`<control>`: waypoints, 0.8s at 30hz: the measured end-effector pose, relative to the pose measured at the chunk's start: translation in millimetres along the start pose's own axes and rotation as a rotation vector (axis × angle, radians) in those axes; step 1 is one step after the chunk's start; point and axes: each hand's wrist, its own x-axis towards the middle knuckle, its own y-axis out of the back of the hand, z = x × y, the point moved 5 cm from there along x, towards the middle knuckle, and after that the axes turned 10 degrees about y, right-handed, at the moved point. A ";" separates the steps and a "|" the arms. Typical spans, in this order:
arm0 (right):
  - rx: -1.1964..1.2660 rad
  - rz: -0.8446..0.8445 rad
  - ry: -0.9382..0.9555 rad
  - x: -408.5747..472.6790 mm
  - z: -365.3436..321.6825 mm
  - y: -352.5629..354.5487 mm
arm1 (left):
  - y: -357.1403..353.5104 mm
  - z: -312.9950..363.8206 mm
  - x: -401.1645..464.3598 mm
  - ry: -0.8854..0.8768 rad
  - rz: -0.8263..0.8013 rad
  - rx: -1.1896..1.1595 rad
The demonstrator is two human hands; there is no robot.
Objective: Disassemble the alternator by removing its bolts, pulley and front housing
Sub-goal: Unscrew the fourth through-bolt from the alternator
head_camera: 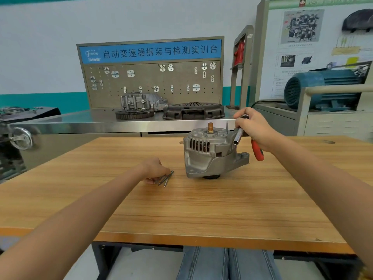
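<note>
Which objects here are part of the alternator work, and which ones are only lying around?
In use: alternator; loose bolts held by left hand; socket wrench in right hand; one bolt still standing in the housing.

Lying about: toothed ring gear; clutch cover; grey casting; blue motor.

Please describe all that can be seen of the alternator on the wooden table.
The alternator is a grey body that looks like cast metal. It stands on end on the wooden table, and a dark round part shows beneath it. A copper-coloured shaft end points up from its top, and beside it one thin bolt stands raised. Its side has vent slots with copper windings behind them, and a mounting ear juts to the right. Neither hand touches it.
</note>
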 end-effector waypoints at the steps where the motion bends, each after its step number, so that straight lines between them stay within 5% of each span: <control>1: 0.001 0.002 0.000 0.0 0.1 0.2 | -1.7 1.5 -0.5 -0.013 0.002 0.049; 7: 0.011 0.006 0.013 -1.1 -1.0 0.8 | -6.0 5.8 -4.1 -0.075 0.002 0.188; 24: 0.007 0.022 0.010 -1.5 -1.4 0.6 | -3.4 1.7 -1.5 -0.018 0.173 0.130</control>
